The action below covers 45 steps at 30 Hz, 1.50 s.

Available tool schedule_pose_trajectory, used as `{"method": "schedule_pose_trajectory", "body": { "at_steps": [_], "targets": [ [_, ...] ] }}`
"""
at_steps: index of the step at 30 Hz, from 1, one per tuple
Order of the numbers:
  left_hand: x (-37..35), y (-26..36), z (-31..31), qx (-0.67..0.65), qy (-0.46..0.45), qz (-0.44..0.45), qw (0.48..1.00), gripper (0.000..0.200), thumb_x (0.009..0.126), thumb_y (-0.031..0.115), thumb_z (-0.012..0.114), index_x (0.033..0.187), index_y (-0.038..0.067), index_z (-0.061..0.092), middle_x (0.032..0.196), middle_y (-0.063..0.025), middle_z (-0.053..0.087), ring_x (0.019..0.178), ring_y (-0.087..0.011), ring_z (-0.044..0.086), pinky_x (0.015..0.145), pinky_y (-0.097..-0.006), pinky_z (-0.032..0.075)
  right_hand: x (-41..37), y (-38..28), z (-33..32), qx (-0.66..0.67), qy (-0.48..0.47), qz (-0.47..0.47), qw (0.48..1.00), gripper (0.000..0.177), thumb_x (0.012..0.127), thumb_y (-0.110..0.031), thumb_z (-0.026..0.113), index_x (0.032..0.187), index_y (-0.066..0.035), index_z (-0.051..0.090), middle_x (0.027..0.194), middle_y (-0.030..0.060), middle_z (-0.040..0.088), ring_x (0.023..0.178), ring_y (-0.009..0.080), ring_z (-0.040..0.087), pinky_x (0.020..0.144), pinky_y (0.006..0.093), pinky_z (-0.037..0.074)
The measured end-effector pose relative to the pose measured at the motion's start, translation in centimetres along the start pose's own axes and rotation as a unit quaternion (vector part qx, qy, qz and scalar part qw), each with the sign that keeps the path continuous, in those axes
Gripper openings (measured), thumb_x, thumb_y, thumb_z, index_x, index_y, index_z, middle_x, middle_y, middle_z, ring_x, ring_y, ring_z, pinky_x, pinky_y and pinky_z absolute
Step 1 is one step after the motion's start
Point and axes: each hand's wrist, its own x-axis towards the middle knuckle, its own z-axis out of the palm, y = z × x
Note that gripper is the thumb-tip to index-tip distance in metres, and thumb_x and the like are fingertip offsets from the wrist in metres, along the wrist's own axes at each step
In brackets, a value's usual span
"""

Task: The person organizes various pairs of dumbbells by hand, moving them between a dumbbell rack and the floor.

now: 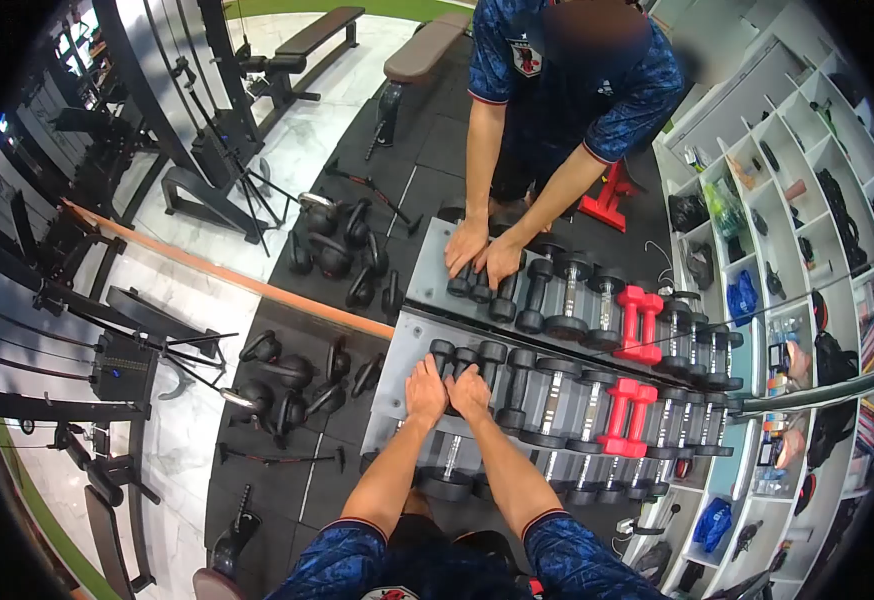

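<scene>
A rack [389,395] holds a row of dumbbells. At its left end my left hand [426,390] lies on the first small black dumbbell [442,349], fingers wrapped over it. Right beside it, my right hand [469,392] is closed on the neighbouring small black dumbbell [465,356]. Another black dumbbell [490,362] stands just right of that hand. Farther right are dumbbells with silver handles [554,400] and a pair of red dumbbells [626,416]. The handles under my fingers are mostly hidden.
A mirror behind the rack reflects the person and the dumbbells. Kettlebells [292,372] stand on the black floor at left, near a cable machine [122,365]. White shelves [772,440] with bags and small items are on the right. A lower dumbbell row [451,458] lies beneath my forearms.
</scene>
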Motion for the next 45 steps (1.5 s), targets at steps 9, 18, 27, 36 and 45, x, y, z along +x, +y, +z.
{"method": "schedule_pose_trajectory", "body": {
  "at_steps": [9,18,27,36,45],
  "targets": [
    [0.2,-1.0,0.2,-0.056,0.018,0.049,0.997,0.059,0.081,0.017,0.06,0.131,-0.003,0.035,0.11,-0.0227,0.052,0.102,-0.0391,0.053,0.086,-0.0458,0.044,0.6,0.7,2.1,0.076,0.015,-0.001,0.997,0.056,0.084,-0.036,0.06,0.109,0.01,0.041,0.095,0.0331,0.061,0.092,0.0467,0.06,0.083,0.0487,0.049],
    [-5.1,-4.1,-1.4,-0.275,-0.033,-0.013,0.961,0.069,0.072,0.019,0.068,0.128,-0.003,0.035,0.109,-0.0285,0.057,0.103,-0.042,0.056,0.088,-0.0463,0.045,-3.9,2.1,-0.7,0.107,-0.077,-0.151,0.98,0.061,0.083,-0.045,0.062,0.113,0.006,0.046,0.098,0.0315,0.061,0.096,0.0461,0.059,0.083,0.0467,0.047],
    [-20.2,-3.9,-6.0,-0.479,-0.131,-0.107,0.861,0.038,0.077,0.006,0.059,0.113,0.0,0.046,0.083,-0.01,0.062,0.074,-0.0167,0.06,0.064,-0.031,0.049,-16.2,8.4,0.0,0.347,-0.291,-0.153,0.878,0.06,0.091,-0.038,0.058,0.13,0.001,0.035,0.1,0.0088,0.06,0.083,0.0126,0.057,0.068,0.0274,0.048],
    [-30.4,-1.0,-6.0,-0.501,-0.116,-0.109,0.851,0.026,0.087,0.024,0.057,0.098,0.0,0.054,0.068,-0.0081,0.066,0.061,-0.0152,0.065,0.065,-0.0295,0.05,-26.9,11.1,-5.4,0.489,-0.412,-0.1,0.763,0.022,0.094,-0.02,0.049,0.11,-0.005,0.043,0.084,0.0089,0.06,0.074,0.0189,0.061,0.068,0.0324,0.052],
    [-38.8,7.4,-7.2,-0.394,0.029,-0.008,0.918,0.021,0.085,0.012,0.056,0.098,-0.004,0.051,0.07,-0.0083,0.06,0.059,-0.0141,0.059,0.054,-0.0294,0.047,-31.9,15.2,-11.7,0.511,-0.421,-0.236,0.711,0.014,0.093,-0.013,0.054,0.094,-0.002,0.045,0.067,0.0104,0.056,0.061,0.0217,0.06,0.06,0.0342,0.051]
  ]
}}
